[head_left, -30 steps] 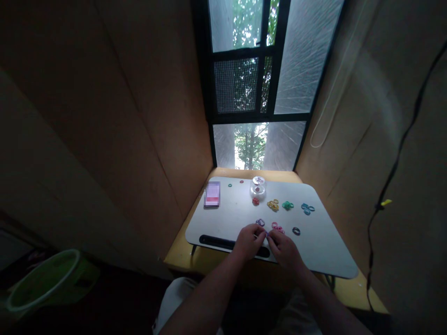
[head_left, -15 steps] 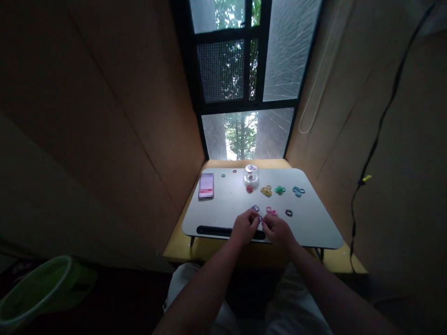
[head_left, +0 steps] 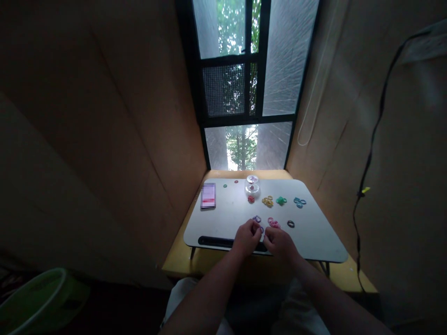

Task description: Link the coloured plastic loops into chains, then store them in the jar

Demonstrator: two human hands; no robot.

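Observation:
Over the front of a white folding table [head_left: 226, 218], my left hand [head_left: 247, 236] has its fingers closed beside some purple bands [head_left: 257, 218]. Close to its right, my right hand [head_left: 279, 241] is closed too, just below a pile of pink bands [head_left: 274, 224]. What the fingertips pinch, if anything, is too small to make out. A dark band [head_left: 291, 224] lies right of the pink ones. Farther back are red [head_left: 251, 199], yellow [head_left: 267, 201], green [head_left: 281, 200] and blue bands [head_left: 299, 202].
A clear container [head_left: 252, 188] stands at the back middle of the table. A phone [head_left: 208, 195] lies at the left, near a small green band [head_left: 225, 186] and a red one [head_left: 236, 182]. A black cable [head_left: 370, 153] hangs at the right; a green basket [head_left: 45, 298] is lower left.
The whole view has tilted up slightly, so table and hands appear lower. My hands are slightly farther apart at the fingertips.

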